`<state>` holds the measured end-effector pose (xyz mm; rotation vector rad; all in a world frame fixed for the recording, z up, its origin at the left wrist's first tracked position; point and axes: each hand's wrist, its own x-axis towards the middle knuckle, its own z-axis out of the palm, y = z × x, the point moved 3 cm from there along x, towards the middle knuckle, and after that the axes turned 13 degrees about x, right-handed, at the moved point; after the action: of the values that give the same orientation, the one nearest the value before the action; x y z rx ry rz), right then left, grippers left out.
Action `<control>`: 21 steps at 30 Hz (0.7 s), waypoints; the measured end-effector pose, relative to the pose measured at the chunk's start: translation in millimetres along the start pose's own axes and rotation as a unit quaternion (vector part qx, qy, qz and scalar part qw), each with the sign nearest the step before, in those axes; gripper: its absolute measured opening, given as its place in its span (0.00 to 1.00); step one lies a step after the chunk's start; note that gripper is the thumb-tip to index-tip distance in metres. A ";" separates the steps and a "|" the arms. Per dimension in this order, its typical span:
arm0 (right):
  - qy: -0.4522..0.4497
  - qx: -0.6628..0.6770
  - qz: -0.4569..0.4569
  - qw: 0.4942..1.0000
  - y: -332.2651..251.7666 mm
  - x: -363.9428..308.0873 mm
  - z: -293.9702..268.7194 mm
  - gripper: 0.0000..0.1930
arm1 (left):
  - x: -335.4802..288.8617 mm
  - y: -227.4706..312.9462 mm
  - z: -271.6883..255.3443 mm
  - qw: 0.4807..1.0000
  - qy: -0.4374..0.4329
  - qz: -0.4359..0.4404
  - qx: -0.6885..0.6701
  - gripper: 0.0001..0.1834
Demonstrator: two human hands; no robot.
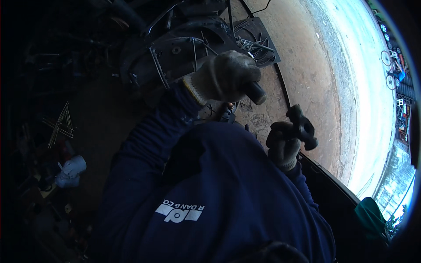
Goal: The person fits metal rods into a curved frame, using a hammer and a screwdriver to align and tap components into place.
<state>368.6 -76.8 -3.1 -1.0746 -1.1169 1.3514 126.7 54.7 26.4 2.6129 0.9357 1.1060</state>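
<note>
My left hand (228, 76), in a worn light work glove with a yellow-edged cuff, is closed round a thick, dark cylindrical bar (255, 93). The bar's blunt end sticks out of the fist toward the right. Lower and to the right, my gloved right hand (283, 147) grips a hammer, its dark head (301, 127) raised above the fist. The hammer's handle is mostly hidden by the hand. Bar and hammer head are apart. Beyond my left hand lies a dark metal assembly (175, 50) with thin rods across it.
Loose metal rods lie on a dark plate (267, 41) at the far side. Thin rods (61, 125) and a white object (72, 171) are in the shadowed left. A dark ledge (326, 175) runs along my right, with green cloth (370, 212) beside it. Bicycles (390, 70) stand far right.
</note>
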 end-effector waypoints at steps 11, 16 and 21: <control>0.022 -0.016 -0.074 0.997 -13.4 -0.7 -16.2 0.21 | -5.6 42.5 23.4 0.997 -0.047 0.016 0.052 0.14; 0.022 -0.015 -0.059 0.998 -1.4 -4.3 -16.7 0.20 | -8.5 19.2 17.0 0.998 -0.036 0.011 0.054 0.15; 0.005 -0.003 -0.006 1.000 -0.5 -2.5 -16.0 0.19 | -7.9 8.3 14.8 0.998 -0.015 0.010 0.062 0.12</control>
<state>384.6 -78.2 -5.2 -1.0749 -1.1196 1.3329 136.8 44.8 14.1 2.7355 1.0053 1.0426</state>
